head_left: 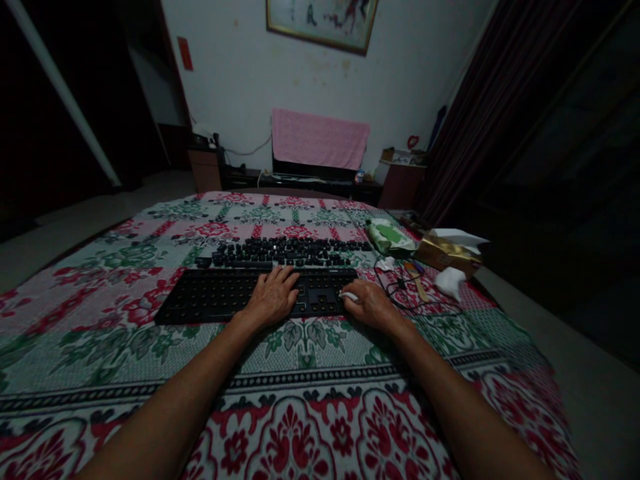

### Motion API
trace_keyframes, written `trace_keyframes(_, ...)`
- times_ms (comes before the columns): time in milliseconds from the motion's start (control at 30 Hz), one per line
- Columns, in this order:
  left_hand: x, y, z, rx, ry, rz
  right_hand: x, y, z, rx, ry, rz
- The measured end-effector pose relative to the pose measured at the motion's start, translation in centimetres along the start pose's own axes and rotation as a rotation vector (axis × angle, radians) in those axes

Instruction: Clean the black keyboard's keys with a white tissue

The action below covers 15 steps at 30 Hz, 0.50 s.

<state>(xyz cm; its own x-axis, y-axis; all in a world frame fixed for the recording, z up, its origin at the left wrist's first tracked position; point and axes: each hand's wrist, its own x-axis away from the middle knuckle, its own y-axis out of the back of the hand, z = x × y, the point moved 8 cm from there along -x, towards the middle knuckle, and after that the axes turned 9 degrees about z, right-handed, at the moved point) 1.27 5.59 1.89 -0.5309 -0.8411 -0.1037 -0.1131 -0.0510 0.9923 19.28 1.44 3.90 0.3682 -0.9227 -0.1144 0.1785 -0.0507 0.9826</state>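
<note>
Gold box [443, 253] right of the keyboard [210, 297] holds tissue [457, 237]. Your left hand [273, 297] lies flat on the keyboard, fingers spread; your right hand [367, 303] pinches a white bit [349, 295].

left hand [273, 297]: flat on the black keyboard [210, 297]
right hand [369, 305]: pinches a small white piece [349, 295] at the keyboard's right edge
loose keycaps [285, 252]: just beyond both hands

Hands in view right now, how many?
2. The left hand lies flat on the black keyboard; the right hand sits at its right end, touching a small white object.
</note>
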Motion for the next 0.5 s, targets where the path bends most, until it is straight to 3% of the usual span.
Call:
trace_keyframes(300,-0.08,-0.02,0.00,-0.004,0.000,0.017,-0.21,-0.01,0.16,-0.012,-0.056,0.025)
trace_keyframes(500,-0.06,0.02,-0.04,-0.008,-0.002,0.023,-0.31,0.22,-0.54,-0.174,-0.060,-0.002)
